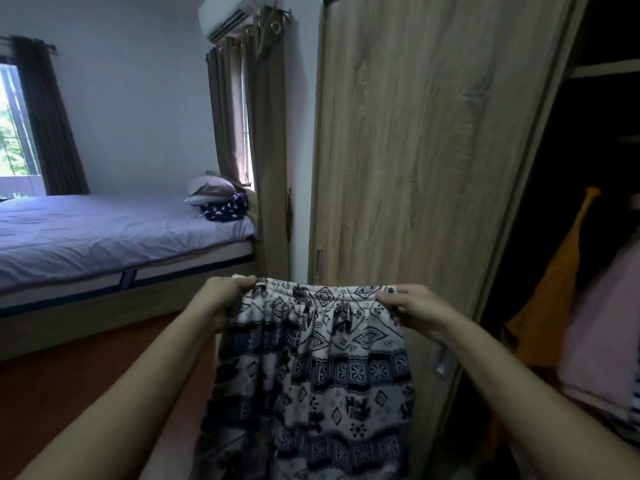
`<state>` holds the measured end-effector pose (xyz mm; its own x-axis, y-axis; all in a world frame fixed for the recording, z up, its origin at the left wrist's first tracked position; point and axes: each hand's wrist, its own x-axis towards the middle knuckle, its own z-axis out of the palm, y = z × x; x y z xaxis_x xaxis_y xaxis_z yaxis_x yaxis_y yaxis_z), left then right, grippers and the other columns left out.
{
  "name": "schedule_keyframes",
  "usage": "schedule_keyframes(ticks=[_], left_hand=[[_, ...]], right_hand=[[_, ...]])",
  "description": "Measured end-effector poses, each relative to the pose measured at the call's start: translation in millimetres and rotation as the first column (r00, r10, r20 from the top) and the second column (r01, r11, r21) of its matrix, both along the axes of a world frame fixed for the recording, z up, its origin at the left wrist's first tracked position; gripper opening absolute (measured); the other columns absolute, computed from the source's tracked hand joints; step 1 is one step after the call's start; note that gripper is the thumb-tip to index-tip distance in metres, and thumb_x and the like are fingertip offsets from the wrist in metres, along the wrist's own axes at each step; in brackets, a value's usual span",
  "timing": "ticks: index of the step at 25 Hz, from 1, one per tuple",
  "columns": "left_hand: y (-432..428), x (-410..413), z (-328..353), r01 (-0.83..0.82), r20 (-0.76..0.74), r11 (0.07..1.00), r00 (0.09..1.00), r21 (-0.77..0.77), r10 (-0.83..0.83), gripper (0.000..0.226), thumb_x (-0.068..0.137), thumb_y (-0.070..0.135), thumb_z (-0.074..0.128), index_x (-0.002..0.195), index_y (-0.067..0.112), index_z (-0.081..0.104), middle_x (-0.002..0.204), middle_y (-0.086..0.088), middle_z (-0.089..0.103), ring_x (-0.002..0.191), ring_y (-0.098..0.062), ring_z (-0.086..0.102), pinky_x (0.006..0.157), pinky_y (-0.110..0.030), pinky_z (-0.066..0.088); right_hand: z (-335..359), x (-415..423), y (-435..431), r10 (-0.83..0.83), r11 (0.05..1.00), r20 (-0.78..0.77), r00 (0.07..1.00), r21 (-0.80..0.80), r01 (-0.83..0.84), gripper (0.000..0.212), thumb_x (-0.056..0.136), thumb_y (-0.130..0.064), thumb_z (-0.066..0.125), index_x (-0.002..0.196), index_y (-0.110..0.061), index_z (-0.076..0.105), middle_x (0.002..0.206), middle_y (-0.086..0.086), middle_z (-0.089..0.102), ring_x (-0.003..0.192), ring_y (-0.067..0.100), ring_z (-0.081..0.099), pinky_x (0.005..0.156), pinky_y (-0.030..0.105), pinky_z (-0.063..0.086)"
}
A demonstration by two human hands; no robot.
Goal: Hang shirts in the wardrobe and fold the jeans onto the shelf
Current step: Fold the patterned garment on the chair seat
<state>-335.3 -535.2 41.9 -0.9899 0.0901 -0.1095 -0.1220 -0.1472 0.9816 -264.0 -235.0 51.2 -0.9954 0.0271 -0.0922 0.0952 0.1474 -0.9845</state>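
Note:
I hold up a pair of patterned trousers, white with dark blue geometric print and an elastic waistband, hanging down in front of me. My left hand pinches the waistband's left end and my right hand pinches its right end. The wooden wardrobe door stands just behind the trousers. To the right the wardrobe is open and dark inside, with an orange garment and a pale pink garment hanging there.
A bed with a lilac sheet lies at the left, with a grey pillow and a star-print cloth at its far corner. Brown curtains hang between bed and wardrobe. Red-brown floor lies beside the bed.

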Motion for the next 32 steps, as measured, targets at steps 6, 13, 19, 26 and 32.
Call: schedule_keyframes(ticks=[6,13,19,26,32], left_hand=[[71,39,5,0.152,-0.283,0.986,0.945,-0.066,-0.165,0.025,0.093,0.020,0.054,0.099,0.002,0.069,0.097,-0.024,0.070,0.090,-0.037,0.067,0.084,-0.045,0.050],[75,49,2,0.126,-0.465,0.961,0.854,-0.248,-0.232,0.047,0.065,0.040,0.078,0.108,0.024,0.068,0.102,0.000,0.073,0.101,-0.018,0.067,0.094,-0.043,0.050],[66,50,6,0.244,-0.380,0.967,0.890,-0.073,-0.253,0.030,0.082,-0.001,0.048,0.103,0.007,0.068,0.100,-0.019,0.070,0.089,-0.028,0.066,0.077,-0.039,0.052],[22,55,22,0.357,-0.406,0.893,0.799,-0.274,-0.444,0.034,0.070,0.009,0.049,0.099,0.025,0.061,0.087,-0.006,0.060,0.062,-0.007,0.056,0.056,-0.021,0.047],[20,62,38,-0.303,-0.503,0.402,0.526,-0.864,-0.686,0.054,0.067,0.026,0.043,0.121,0.035,0.044,0.095,0.002,0.065,0.080,-0.016,0.060,0.069,-0.033,0.049]], right_hand=[[7,-5,-66,0.030,0.966,-0.100,0.995,-0.254,-0.055,0.014,0.089,-0.007,0.059,0.096,0.002,0.068,0.083,0.012,0.072,0.064,0.012,0.068,0.066,0.021,0.056],[13,2,-67,0.183,0.930,-0.099,0.978,-0.305,-0.205,0.068,0.092,-0.061,0.016,0.100,-0.014,0.065,0.104,0.003,0.070,0.106,0.011,0.059,0.098,0.028,0.044],[-23,2,-49,-0.011,0.978,-0.442,0.897,0.182,0.101,0.065,0.075,-0.033,0.076,0.125,-0.029,0.036,0.130,0.000,0.041,0.118,0.008,0.047,0.101,0.021,0.040],[-17,3,-28,0.325,0.888,-0.647,0.690,0.459,0.011,0.031,0.063,-0.054,0.076,0.083,-0.044,0.055,0.114,-0.011,0.059,0.105,0.003,0.058,0.090,0.021,0.048],[10,2,-25,0.504,0.662,-0.600,0.622,0.731,0.169,0.049,0.070,-0.063,0.064,0.066,-0.016,0.049,0.074,-0.001,0.060,0.066,0.012,0.056,0.058,0.031,0.046]])
